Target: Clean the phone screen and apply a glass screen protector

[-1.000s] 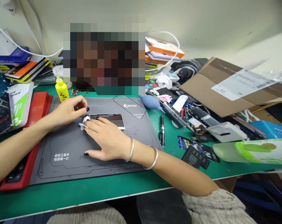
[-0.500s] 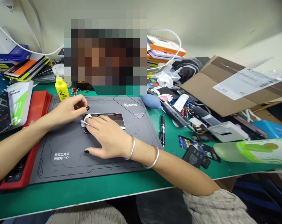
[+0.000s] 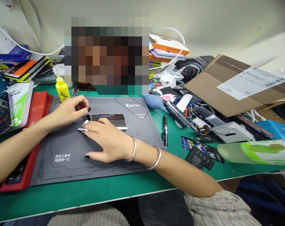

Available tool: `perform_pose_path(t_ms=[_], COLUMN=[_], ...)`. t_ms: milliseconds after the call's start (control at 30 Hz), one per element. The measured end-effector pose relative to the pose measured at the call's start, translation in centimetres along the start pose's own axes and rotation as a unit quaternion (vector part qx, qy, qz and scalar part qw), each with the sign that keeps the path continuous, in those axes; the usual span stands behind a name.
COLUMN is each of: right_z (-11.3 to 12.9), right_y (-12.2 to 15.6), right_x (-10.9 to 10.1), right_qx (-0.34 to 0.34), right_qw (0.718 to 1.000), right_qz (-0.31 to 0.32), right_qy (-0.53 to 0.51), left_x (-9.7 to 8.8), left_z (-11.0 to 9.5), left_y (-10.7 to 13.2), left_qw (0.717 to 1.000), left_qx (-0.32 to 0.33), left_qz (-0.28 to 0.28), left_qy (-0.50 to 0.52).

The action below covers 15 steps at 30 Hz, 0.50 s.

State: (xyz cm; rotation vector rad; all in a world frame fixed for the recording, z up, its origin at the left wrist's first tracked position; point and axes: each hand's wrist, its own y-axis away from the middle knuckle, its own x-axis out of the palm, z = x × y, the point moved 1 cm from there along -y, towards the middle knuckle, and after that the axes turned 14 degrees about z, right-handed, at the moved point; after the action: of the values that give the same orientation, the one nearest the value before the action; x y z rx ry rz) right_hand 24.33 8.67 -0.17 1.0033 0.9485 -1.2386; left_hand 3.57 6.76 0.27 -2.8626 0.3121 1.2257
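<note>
A phone (image 3: 117, 121) with a glossy dark screen and a light frame lies flat on the grey mat (image 3: 85, 169). My right hand (image 3: 109, 138) reaches across its left part, the thumb held apart over the mat. Under and between the fingertips is a small white tissue (image 3: 83, 129), pressed at the phone's left end and mostly covered. Just beyond that end, my left hand (image 3: 71, 110) rests with its fingers curled in and the tips close together; nothing shows in them. A yellow dispenser bottle (image 3: 62, 89) stands right behind the left hand.
A red case-like object (image 3: 36, 110) borders the mat on the left. To the right lie a pen (image 3: 165, 130), a blue air blower (image 3: 154, 102), batteries (image 3: 195, 158) and a drink bottle (image 3: 232, 153). A cardboard box (image 3: 210, 84) sits behind them. One area at the back is blurred out.
My right hand has slid slightly left and toward me with the tissue, baring more of the phone's screen. The left hand stays where it was.
</note>
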Motion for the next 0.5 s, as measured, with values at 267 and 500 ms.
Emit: perform_pose_path(t_ms=[267,500], right_z=[-0.26,-0.45], right_y=[-0.2,-0.08], right_x=[0.23,0.07], right_qx=[-0.005,-0.014], right_qw=[1.0,1.0], right_qz=[-0.013,-0.01], right_qy=[0.011,-0.001], left_x=[-0.28,-0.21], left_z=[-0.11,-0.32], left_y=[0.13,-0.06], left_qw=[1.0,1.0], left_qx=[-0.012,-0.018], left_qz=[0.0,0.007], left_qy=[-0.006,-0.012])
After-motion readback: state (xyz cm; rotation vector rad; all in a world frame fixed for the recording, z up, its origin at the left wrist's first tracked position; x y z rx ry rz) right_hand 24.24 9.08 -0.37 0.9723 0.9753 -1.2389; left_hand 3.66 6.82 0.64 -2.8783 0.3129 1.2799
